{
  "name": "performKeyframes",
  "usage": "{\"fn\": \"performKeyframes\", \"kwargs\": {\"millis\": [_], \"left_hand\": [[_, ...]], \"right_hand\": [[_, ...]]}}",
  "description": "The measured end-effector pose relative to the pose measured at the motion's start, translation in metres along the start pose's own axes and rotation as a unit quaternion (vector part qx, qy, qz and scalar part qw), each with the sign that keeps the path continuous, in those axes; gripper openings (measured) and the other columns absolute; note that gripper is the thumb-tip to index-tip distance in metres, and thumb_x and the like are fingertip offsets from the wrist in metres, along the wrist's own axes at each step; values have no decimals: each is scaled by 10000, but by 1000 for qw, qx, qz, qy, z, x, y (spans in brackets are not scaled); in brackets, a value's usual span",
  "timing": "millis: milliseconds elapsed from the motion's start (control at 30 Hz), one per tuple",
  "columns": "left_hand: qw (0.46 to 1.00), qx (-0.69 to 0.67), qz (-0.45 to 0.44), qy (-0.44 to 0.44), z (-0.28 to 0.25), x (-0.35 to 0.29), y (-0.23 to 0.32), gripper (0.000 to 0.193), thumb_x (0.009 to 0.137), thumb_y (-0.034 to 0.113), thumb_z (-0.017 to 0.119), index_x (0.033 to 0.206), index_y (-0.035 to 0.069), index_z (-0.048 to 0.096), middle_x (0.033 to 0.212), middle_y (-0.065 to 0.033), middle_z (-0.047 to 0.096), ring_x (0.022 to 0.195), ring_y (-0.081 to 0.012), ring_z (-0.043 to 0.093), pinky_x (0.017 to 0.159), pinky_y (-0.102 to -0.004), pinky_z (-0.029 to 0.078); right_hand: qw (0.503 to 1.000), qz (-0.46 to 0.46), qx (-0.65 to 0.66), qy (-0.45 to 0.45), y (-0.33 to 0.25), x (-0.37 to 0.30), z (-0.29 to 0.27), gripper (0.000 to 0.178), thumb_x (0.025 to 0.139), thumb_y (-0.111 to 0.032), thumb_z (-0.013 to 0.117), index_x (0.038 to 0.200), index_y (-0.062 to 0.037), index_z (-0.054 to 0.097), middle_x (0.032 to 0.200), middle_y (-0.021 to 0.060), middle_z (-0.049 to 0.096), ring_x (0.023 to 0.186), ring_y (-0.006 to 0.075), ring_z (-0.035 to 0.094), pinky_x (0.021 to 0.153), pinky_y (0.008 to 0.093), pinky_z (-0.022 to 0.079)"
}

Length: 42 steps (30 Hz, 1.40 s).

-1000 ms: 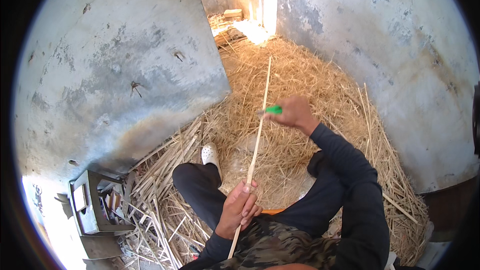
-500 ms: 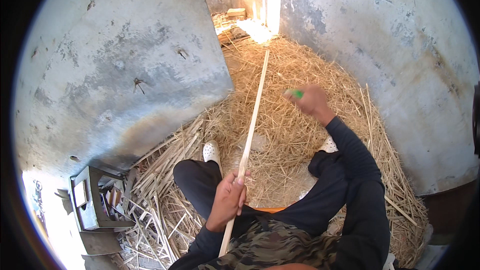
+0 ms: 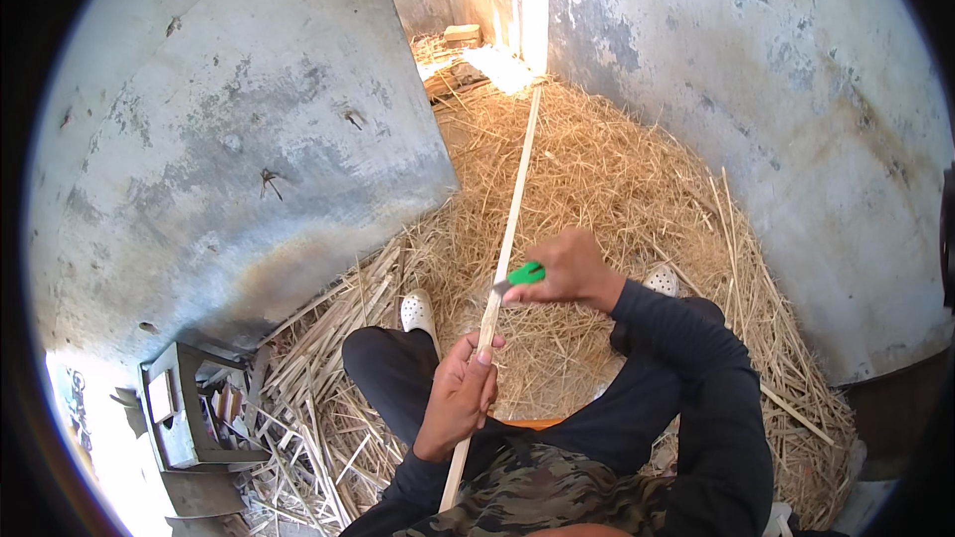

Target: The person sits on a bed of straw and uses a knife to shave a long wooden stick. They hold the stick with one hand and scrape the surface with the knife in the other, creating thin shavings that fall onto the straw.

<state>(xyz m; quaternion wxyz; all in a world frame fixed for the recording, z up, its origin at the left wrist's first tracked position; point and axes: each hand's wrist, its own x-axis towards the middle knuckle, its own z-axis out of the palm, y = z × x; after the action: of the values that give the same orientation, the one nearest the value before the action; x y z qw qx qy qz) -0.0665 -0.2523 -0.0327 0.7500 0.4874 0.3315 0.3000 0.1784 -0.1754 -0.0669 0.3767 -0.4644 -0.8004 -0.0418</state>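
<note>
A long, pale, flat strip that looks like split bamboo [image 3: 515, 201] runs from my lap up toward the far doorway. My left hand [image 3: 460, 393] grips it near its lower part, with the thumb lying along the top. In my right hand [image 3: 569, 273] is a green-handled knife [image 3: 525, 274], the fingers wrapped round the handle. Its short grey blade meets the strip a little beyond my left hand. Just where the blade touches, the strip's surface is partly hidden.
Pale shavings [image 3: 597, 174] cover the floor between the grey walls. Loose split strips [image 3: 328, 388] are heaped at my left, beside a small wooden stand [image 3: 194, 408] with odds and ends inside. A brick [image 3: 463, 34] lies near the bright gap. My white clogs [image 3: 419, 314] flank the work.
My right hand has come down and to the left with the knife, from above the shavings onto the strip. My left hand keeps its hold; the strip's far end has shifted slightly right.
</note>
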Motion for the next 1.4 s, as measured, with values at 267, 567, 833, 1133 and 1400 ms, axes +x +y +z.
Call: {"fn": "performKeyframes", "kwargs": {"millis": [267, 567, 833, 1133, 1400], "left_hand": [[999, 28, -21, -1, 6, -13, 5, 307, 1050, 310, 393, 1192, 46, 462, 539, 39, 393, 370, -47, 304, 351, -186, 274], [999, -54, -3, 4, 19, -7, -3, 257, 1045, 273, 425, 1139, 40, 476, 525, 51, 365, 439, -43, 293, 464, -185, 275], [997, 53, -56, -15, 23, -29, 7, 278, 1046, 296, 406, 1157, 49, 464, 531, 47, 380, 390, -37, 305, 364, -193, 251], [990, 107, -87, -22, 19, -44, 3, 272, 1051, 255, 398, 1178, 20, 455, 572, 66, 387, 456, -16, 335, 428, -180, 260], [983, 57, -113, -135, 24, -64, -15, 248, 1049, 251, 403, 1161, 39, 468, 600, 71, 397, 462, -15, 341, 421, -176, 245]], "right_hand": [[988, 123, -44, -87, 21, -2, 1, 737, 745, -837, 508, 513, -143, 596, 420, -27, 488, 338, 143, 437, 350, 306, 325], [996, 32, -78, 42, 50, 8, -11, 775, 696, -859, 540, 460, -122, 485, 383, -30, 377, 319, 129, 372, 340, 290, 305], [973, 103, -201, 44, 115, 19, -44, 710, 797, -797, 504, 531, -146, 606, 394, -39, 373, 335, 93, 325, 342, 279, 250], [932, 272, -234, 50, 172, 1, -56, 776, 809, -822, 426, 461, -130, 480, 390, -31, 332, 331, 112, 317, 331, 304, 217], [851, 483, -171, 113, 216, -19, -71, 784, 841, -825, 351, 460, -142, 399, 433, -61, 291, 363, 99, 289, 364, 305, 164]]}}
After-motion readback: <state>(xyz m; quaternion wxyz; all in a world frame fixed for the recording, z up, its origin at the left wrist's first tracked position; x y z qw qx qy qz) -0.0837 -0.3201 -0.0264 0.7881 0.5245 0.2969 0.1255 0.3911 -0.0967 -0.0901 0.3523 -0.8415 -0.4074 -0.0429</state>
